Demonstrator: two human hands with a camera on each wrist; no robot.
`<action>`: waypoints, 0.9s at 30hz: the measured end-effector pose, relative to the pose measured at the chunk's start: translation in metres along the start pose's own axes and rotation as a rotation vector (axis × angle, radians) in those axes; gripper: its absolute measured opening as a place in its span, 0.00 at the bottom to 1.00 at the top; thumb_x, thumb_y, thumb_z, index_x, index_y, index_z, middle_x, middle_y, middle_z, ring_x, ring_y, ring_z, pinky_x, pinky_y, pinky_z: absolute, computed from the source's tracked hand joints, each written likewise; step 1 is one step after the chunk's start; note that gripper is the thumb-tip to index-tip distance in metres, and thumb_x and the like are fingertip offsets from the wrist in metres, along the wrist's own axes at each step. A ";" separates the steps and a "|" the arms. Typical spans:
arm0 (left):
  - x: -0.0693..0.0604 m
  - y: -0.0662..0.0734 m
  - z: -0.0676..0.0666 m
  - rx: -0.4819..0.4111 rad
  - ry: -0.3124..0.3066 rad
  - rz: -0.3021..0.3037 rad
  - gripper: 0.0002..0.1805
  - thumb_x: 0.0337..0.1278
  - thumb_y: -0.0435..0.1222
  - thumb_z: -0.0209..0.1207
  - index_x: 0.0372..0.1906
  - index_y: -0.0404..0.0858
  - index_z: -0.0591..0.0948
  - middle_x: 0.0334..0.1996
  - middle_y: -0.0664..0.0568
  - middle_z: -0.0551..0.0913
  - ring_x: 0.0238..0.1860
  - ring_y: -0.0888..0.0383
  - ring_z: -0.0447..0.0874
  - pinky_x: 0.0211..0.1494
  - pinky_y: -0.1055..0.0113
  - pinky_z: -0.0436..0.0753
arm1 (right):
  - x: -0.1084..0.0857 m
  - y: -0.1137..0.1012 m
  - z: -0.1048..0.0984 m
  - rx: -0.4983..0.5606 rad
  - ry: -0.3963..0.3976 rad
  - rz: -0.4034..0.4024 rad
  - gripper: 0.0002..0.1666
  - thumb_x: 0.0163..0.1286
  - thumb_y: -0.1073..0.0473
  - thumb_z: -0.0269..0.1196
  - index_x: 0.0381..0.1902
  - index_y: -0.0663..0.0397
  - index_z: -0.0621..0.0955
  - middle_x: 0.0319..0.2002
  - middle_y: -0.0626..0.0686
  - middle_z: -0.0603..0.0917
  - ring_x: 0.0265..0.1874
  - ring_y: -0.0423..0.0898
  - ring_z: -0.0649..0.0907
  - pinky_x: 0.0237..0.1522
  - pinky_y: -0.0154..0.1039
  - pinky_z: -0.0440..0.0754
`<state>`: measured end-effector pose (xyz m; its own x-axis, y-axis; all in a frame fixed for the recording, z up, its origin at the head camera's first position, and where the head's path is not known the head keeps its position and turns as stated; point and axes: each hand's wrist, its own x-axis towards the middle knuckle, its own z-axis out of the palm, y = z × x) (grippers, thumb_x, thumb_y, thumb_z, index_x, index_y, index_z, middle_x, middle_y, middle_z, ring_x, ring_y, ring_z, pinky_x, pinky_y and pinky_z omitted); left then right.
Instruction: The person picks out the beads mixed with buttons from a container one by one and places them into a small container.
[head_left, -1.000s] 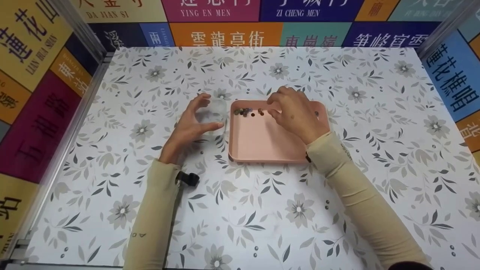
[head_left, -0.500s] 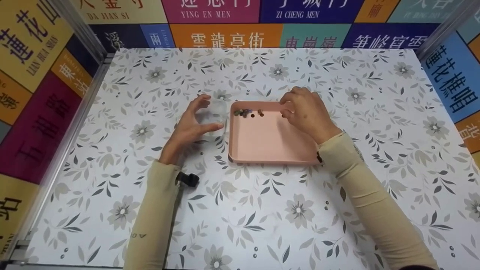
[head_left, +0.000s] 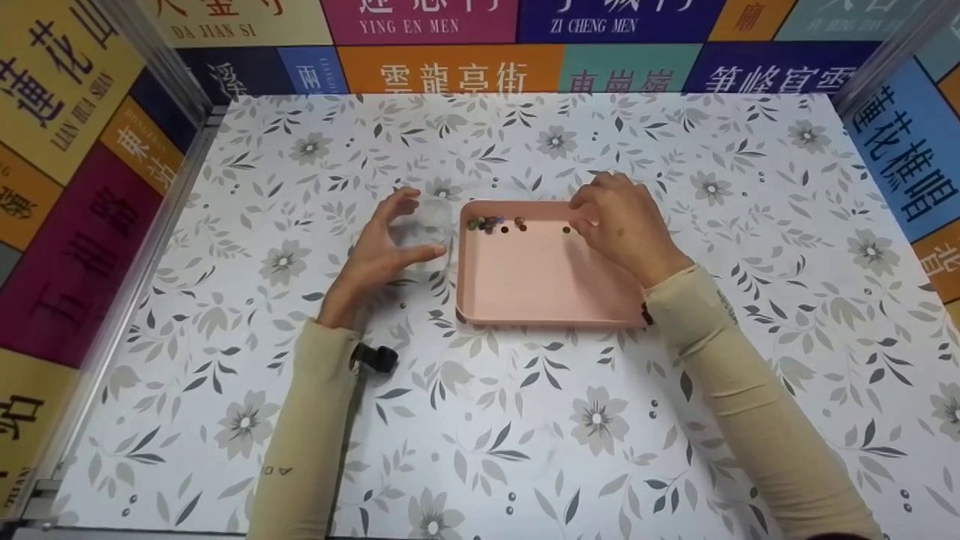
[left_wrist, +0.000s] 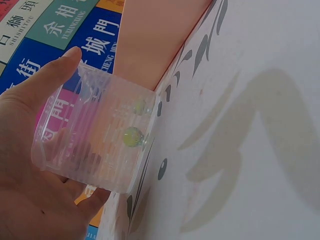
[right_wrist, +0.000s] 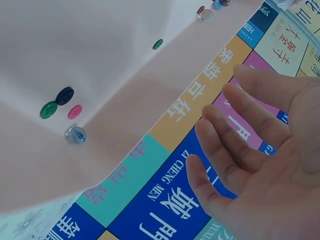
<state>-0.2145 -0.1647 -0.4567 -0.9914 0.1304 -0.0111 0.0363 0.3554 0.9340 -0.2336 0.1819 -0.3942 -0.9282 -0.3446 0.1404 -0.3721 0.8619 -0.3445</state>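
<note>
In the left wrist view, the left hand holds a clear plastic container, with fingers bent around its side and one fingertip near the rim. Inside, close to its bottom, lie a yellow-green marble and a second greenish marble. Just beside is a pink wall. The white surface carries grey leaves, and coloured panels show characters.
</note>
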 end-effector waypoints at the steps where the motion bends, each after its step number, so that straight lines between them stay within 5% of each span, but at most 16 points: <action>1: 0.000 0.000 0.000 -0.002 0.000 -0.003 0.53 0.46 0.45 0.81 0.78 0.49 0.65 0.76 0.43 0.67 0.76 0.41 0.69 0.78 0.43 0.70 | 0.000 0.000 0.000 0.000 -0.004 0.004 0.14 0.69 0.58 0.71 0.50 0.59 0.87 0.52 0.60 0.86 0.59 0.61 0.79 0.66 0.63 0.74; 9: 0.000 0.000 0.000 0.011 0.004 -0.007 0.53 0.46 0.45 0.81 0.78 0.50 0.65 0.77 0.44 0.67 0.76 0.41 0.68 0.78 0.45 0.70 | -0.002 0.005 -0.002 -0.010 -0.024 0.026 0.15 0.70 0.58 0.70 0.50 0.59 0.87 0.56 0.61 0.84 0.61 0.61 0.78 0.65 0.63 0.73; 16: 0.000 0.001 -0.001 0.010 -0.001 -0.011 0.53 0.46 0.46 0.81 0.78 0.50 0.65 0.77 0.44 0.67 0.77 0.42 0.67 0.79 0.43 0.69 | -0.004 0.010 -0.004 -0.027 -0.033 0.026 0.16 0.69 0.57 0.70 0.52 0.59 0.87 0.50 0.61 0.83 0.56 0.62 0.77 0.60 0.62 0.74; 27: 0.000 -0.001 0.000 0.007 0.012 -0.002 0.52 0.46 0.44 0.81 0.78 0.51 0.65 0.76 0.45 0.68 0.75 0.44 0.69 0.78 0.46 0.69 | -0.006 0.018 -0.011 -0.029 -0.068 0.054 0.17 0.69 0.59 0.70 0.52 0.62 0.86 0.55 0.62 0.82 0.58 0.63 0.77 0.65 0.64 0.72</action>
<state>-0.2146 -0.1652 -0.4578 -0.9929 0.1185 -0.0084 0.0353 0.3617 0.9316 -0.2344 0.2035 -0.3912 -0.9454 -0.3208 0.0581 -0.3219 0.8902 -0.3225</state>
